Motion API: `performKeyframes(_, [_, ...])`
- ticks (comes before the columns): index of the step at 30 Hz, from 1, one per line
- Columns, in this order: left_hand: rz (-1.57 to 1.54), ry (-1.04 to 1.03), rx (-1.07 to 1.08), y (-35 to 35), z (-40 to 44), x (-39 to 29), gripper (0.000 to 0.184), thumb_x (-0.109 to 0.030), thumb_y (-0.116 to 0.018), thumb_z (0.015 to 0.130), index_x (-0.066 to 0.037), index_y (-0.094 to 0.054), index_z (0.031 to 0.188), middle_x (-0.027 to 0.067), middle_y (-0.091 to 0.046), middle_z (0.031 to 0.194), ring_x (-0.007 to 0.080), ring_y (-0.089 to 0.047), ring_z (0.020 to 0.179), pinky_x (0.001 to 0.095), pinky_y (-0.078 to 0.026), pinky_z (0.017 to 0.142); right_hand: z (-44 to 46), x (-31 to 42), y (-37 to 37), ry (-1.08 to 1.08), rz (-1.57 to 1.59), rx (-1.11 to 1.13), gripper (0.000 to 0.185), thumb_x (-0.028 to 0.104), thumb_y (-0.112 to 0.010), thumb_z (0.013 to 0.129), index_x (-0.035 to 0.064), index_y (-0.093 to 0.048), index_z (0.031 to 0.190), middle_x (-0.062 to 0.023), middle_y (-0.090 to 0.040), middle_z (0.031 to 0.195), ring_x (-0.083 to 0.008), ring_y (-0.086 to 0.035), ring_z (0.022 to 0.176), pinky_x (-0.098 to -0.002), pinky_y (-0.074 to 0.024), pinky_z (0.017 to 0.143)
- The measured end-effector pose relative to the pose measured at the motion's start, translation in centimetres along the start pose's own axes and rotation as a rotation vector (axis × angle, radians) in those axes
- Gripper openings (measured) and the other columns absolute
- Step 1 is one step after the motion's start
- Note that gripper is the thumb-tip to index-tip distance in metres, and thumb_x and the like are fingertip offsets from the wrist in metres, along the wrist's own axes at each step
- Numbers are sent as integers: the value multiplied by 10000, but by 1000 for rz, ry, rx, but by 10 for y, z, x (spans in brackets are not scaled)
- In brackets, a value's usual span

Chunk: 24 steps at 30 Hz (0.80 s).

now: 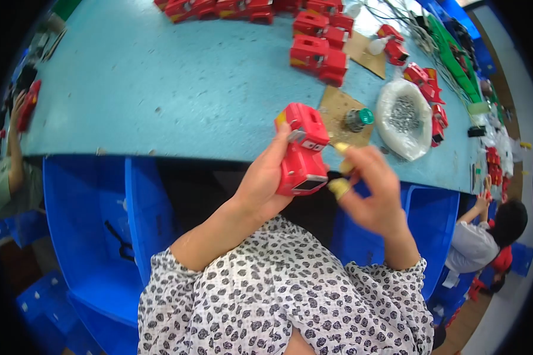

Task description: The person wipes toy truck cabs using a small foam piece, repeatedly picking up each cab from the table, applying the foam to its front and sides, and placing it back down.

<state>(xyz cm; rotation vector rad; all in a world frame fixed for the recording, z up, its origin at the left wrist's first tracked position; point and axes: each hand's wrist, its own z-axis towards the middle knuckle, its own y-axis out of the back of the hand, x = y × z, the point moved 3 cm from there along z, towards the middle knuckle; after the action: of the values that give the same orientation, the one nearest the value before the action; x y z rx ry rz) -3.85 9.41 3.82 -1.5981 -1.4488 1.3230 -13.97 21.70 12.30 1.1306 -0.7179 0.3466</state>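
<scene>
A red toy vehicle body [302,149] with printed eyes and a dark panel at its lower end is held in my left hand [265,177], the fingers wrapped round its side. Just to its right is my right hand [370,186], slightly blurred, with yellow covers on the fingertips. Its thumb and fingers are curled towards each other, apart from the toy; anything small between them I cannot make out. Beyond that hand, a small jar with a green top [359,119] stands on a piece of cardboard [335,109].
A plastic-lined bowl [418,142] of small metal pieces stands at the right. More red toy bodies [318,56] line the back of the blue-green table [177,83]. Blue bins [92,231] sit below its edge. A person [482,236] works at right; another person's arm [16,142] shows at left.
</scene>
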Motion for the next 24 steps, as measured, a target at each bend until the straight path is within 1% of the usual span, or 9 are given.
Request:
performKeyframes(2, [35,47,-79,-7,-1,-3,501,-467,-344,1028,-73,-443,1321,114,-601,1134,284,-647,986,421,-557,830,-3,-36,39,-109,-155,-181,331,-33,-634,781,-37,-600,1110,-93,-586,902,-166,-554,712,-258,-462,617])
performKeyframes(4, [30,23,58,-1,3,0,526,-483,-327,1023,-101,-404,1377,139,-580,1180,343,-645,994,457,-564,829,-4,-87,81,-280,-333,-291,257,2,-613,813,-30,-616,1067,-101,-609,896,-185,-573,702,-278,-474,645])
performKeyframes(7, [53,34,67,2,12,6,568,-518,-289,1016,-104,-397,1389,157,-577,1191,344,-643,1006,461,-563,838,-15,-166,111,-289,-539,-299,203,43,-620,826,-23,-634,1018,-123,-620,878,-213,-596,708,-310,-479,669])
performKeyframes(9, [67,31,88,1,16,9,576,-522,-284,1015,-97,-402,1386,162,-575,1198,343,-643,1006,458,-564,838,-12,-193,109,-316,-548,-113,173,69,-626,835,-24,-645,980,-155,-632,903,-246,-614,734,-344,-478,679])
performKeyframes(12, [56,14,94,1,23,8,592,-531,-270,1014,-88,-407,1382,170,-572,1209,346,-644,1004,455,-566,834,-9,-203,104,-297,-729,-122,159,97,-631,845,-20,-651,952,-131,-632,830,-200,-606,705,-322,-471,648])
performKeyframes(13, [37,15,101,1,24,7,599,-536,-262,1014,-86,-408,1382,174,-572,1213,349,-645,1003,456,-567,830,-9,-205,104,-300,-721,-123,159,97,-631,845,-20,-651,952,-131,-632,830,-200,-606,705,-322,-471,648])
performKeyframes(15, [52,8,101,4,27,5,602,-536,-255,1014,-84,-412,1380,178,-572,1216,354,-646,1001,456,-568,826,-9,-211,111,-501,-318,-137,157,111,-623,855,-15,-650,944,-78,-627,757,-134,-580,669,-289,-455,614])
performKeyframes(18, [53,7,109,11,34,4,608,-538,-246,1015,-81,-419,1376,182,-574,1220,362,-649,998,458,-570,822,-13,-213,123,-563,-146,-181,137,115,-610,865,-3,-654,920,-12,-609,714,-82,-554,658,-254,-438,592])
performKeyframes(24, [2,22,143,15,37,5,608,-534,-241,1016,-77,-423,1374,188,-573,1230,370,-645,1011,457,-569,823,-18,-206,128,-704,143,-275,128,97,-601,850,25,-655,941,20,-619,764,-51,-542,682,-222,-428,601])
